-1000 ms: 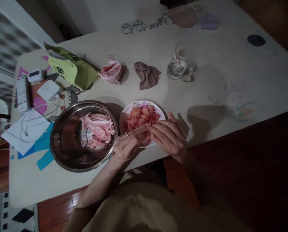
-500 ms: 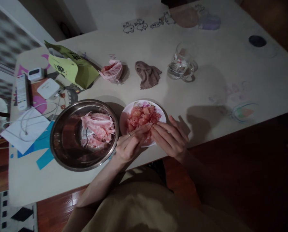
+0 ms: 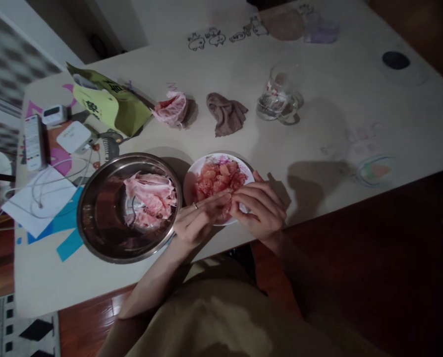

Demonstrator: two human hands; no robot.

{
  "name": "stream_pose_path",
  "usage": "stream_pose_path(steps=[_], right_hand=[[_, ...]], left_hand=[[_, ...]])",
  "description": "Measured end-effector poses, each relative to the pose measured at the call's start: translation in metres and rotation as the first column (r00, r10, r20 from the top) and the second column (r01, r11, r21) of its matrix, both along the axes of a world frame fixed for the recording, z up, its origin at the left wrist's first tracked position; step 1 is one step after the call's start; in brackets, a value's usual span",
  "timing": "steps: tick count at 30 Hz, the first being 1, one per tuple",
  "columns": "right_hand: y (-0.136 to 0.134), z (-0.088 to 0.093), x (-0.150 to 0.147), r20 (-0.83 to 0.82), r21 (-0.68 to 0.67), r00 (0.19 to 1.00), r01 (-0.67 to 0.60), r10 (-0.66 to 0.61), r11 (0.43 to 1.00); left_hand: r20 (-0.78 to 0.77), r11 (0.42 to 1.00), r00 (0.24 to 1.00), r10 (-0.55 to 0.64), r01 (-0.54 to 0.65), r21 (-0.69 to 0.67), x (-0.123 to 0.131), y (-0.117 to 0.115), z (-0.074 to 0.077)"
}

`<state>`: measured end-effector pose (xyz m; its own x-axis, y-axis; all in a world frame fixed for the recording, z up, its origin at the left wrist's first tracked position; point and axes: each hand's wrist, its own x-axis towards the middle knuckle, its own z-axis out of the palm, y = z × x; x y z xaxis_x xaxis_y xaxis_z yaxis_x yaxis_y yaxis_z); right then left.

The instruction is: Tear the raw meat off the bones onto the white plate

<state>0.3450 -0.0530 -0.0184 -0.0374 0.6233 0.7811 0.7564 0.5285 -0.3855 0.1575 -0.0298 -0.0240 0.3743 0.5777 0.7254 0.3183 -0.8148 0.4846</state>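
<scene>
My left hand [image 3: 198,223] and my right hand [image 3: 260,208] meet over the near rim of a white plate [image 3: 193,173] heaped with pink fruit pieces [image 3: 218,178]. Both hands pinch a small pink piece between their fingertips. A ring shows on a left finger. To the left stands a steel bowl [image 3: 102,223] holding pale pink peel and membrane scraps [image 3: 150,196].
Behind the plate lie a partly peeled pink fruit section [image 3: 171,110], a crumpled brown cloth [image 3: 226,114] and a glass mug [image 3: 279,96]. A green paper bag [image 3: 112,104], remote [image 3: 33,144], white devices, cables and papers crowd the left end. The table edge runs just under my hands.
My right fingers have curled in from stretched out, closing on the piece with my left fingertips. The hands stay at the plate's near rim.
</scene>
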Motion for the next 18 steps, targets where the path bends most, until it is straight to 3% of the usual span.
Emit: stream_pose_path(steps=[4, 8, 14, 18], right_hand=[[-0.004, -0.005, 0.000, 0.094, 0.052, 0.995, 0.041, -0.046, 0.998], [-0.006, -0.005, -0.001, 0.160, 0.051, 0.984, 0.070, -0.078, 0.996], [-0.009, 0.000, 0.004, 0.332, 0.127, 0.939, 0.052, -0.092, 0.991], [-0.010, 0.000, 0.006, 0.347, 0.121, 0.933, 0.059, -0.098, 0.991]], left_hand=[[0.061, 0.985, 0.989, 0.137, -0.129, -0.115, 0.006, -0.001, -0.006], [0.080, 0.963, 0.980, 0.184, -0.164, -0.213, 0.009, -0.003, -0.008], [0.087, 0.952, 0.984, 0.155, -0.125, -0.280, 0.009, -0.005, -0.004], [0.158, 0.915, 0.980, 0.119, -0.046, -0.400, 0.016, -0.008, 0.004]])
